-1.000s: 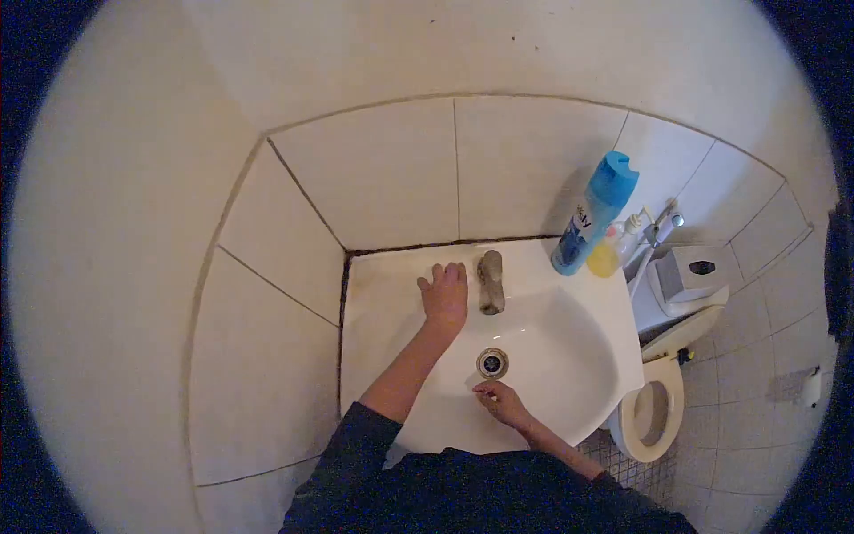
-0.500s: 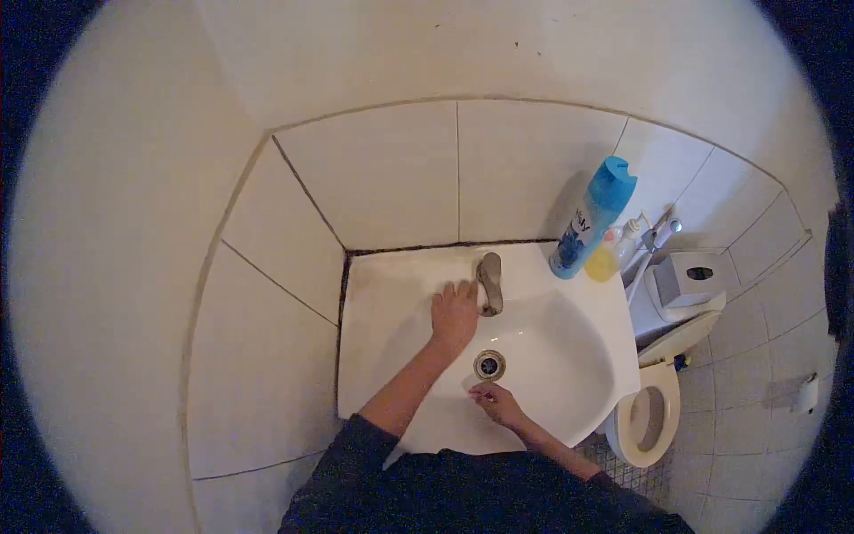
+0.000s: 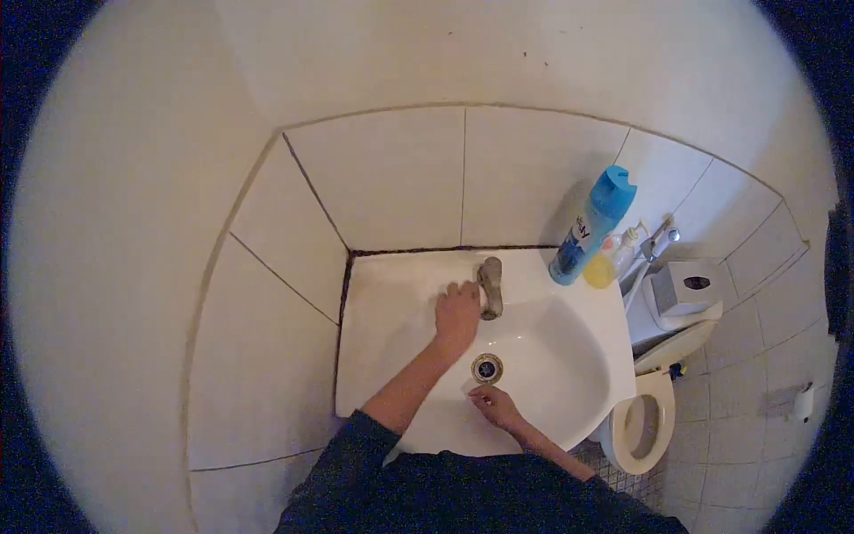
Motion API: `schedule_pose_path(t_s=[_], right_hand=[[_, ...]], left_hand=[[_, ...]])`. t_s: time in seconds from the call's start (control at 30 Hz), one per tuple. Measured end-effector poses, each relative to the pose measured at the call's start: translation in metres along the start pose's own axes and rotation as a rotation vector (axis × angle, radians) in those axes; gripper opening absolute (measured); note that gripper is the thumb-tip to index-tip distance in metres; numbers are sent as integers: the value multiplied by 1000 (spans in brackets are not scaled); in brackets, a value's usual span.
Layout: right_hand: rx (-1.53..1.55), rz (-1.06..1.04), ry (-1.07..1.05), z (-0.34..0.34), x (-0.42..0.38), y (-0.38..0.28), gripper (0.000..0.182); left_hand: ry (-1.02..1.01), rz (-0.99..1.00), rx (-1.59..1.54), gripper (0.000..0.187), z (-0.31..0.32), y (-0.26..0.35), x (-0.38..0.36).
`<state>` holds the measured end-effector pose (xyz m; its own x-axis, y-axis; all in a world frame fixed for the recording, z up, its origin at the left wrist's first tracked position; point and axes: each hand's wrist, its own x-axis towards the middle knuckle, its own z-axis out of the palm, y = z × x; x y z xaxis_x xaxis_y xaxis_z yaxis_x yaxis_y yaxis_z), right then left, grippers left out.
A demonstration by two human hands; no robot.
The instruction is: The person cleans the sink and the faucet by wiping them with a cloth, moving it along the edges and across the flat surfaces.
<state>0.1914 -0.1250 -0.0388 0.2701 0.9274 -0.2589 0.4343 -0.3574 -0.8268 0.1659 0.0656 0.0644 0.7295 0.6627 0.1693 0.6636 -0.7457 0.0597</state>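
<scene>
My left hand [image 3: 457, 313] is at the left side of the grey, stained tap [image 3: 491, 289] on a white washbasin [image 3: 569, 356]. Its fingers are bent down, with a pale patch showing between them and the tap. Whether that is a held thing or the basin's surface is hard to make out. Over the front of the bowl is my right hand [image 3: 495, 406], fingers drawn together just below the drain [image 3: 487, 368]. Anything in that pinch is too small to name.
A blue spray can [image 3: 592, 227] stands at the basin's back right corner, beside a pump bottle of yellow liquid [image 3: 604, 269]. Further right are a toilet [image 3: 667, 418], a tissue box [image 3: 687, 287] and a toilet roll [image 3: 804, 405]. Tiled walls border the basin's back and left.
My left hand's fingers have gone from lying stretched beside the tap to bending down next to it. My right hand stays in nearly the same place. The view has shifted slightly.
</scene>
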Motion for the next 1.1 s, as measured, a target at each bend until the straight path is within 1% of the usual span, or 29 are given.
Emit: schedule_pose_path(t_s=[0.03,0.1,0.13,0.2,0.23,0.3,0.43,0.5,0.53,0.63,0.67,0.7,0.77,0.8,0.93,1.0,1.03,1.1], right_hand=[[3,-4,-3,0,1,-3,24],[40,24,-63,-3,-1,-8,24],[41,30,-65,0,-3,-5,24],[-44,-60,-43,-1,-2,0,24],[-47,-62,-44,-2,-3,0,24],[-16,47,-49,-3,0,-2,23],[19,-3,-31,2,-4,3,23],[-12,-44,-26,-3,-4,1,23],[-17,-48,-25,-6,-3,1,23],[-9,-3,-46,0,-1,1,21],[-19,-13,-62,2,0,2,21],[-31,-21,-75,3,0,3,21],[-50,-38,-71,3,-2,1,21],[-72,-64,-63,0,-2,1,21],[-30,-50,-46,-1,0,-1,20],[1,-52,-37,2,-2,0,20],[4,-46,-36,4,-3,2,20],[-71,-142,-16,2,-3,5,18]], left_hand=[[-1,-3,5,44,-2,-1,-4],[256,82,-26,24,-4,-2,-9],[249,82,-29,24,-4,-4,-7],[28,14,-12,44,-4,-7,8],[30,12,-13,44,-3,-3,3],[7,-3,20,44,-3,5,-6],[16,19,10,43,-9,-10,1],[64,-4,7,43,-9,-17,14],[-30,-21,32,45,-6,-13,16],[-25,1,-44,43,-3,3,-4],[87,50,-2,41,0,-2,-7],[84,50,-2,41,-1,-7,-4],[273,10,4,19,-6,-15,12],[50,-3,-11,41,-6,-16,20],[7,-3,33,41,-2,-6,1],[99,37,2,41,-2,-13,-5],[93,40,0,41,-4,-21,-2],[105,-60,14,42,-8,-39,15]])
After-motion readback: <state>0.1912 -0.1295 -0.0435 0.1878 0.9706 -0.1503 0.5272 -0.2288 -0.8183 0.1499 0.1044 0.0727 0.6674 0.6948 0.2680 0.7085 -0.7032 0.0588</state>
